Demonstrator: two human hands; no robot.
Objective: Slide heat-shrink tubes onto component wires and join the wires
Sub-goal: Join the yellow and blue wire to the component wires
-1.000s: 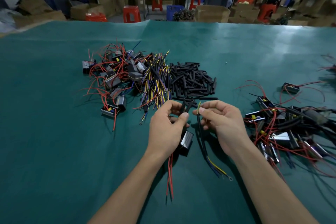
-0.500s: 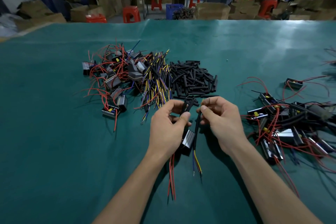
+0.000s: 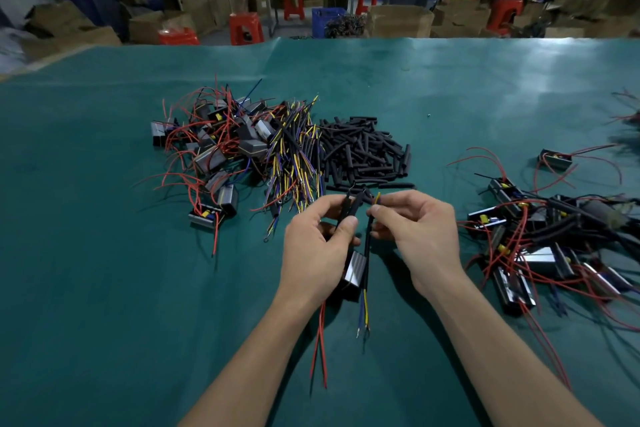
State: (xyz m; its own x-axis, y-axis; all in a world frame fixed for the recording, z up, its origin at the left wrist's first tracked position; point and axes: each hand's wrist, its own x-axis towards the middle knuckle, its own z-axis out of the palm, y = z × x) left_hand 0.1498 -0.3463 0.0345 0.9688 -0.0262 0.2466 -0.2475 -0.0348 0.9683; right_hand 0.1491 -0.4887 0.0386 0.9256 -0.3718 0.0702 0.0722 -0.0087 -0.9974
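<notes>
Head view: left hand (image 3: 317,246) fingers pinch heat-shrink tubes (image 3: 351,210); right hand (image 3: 420,236) fingers pinch sleeved wire (image 3: 367,246) alongside.

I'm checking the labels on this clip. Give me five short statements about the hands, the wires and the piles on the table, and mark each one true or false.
1. The left hand holds black heat-shrink tubes between thumb and fingers. True.
2. The right hand is flat on the green table. False: it is raised and pinches a black-sleeved wire bundle.
3. The pile of loose black tubes lies beyond the hands. True.
4. The red wires hanging below the left hand are yellow. False: they are red; yellow and blue ends belong to the bundle.
5. The small grey component lies in the right-hand heap. False: it hangs at the left hand.
</notes>
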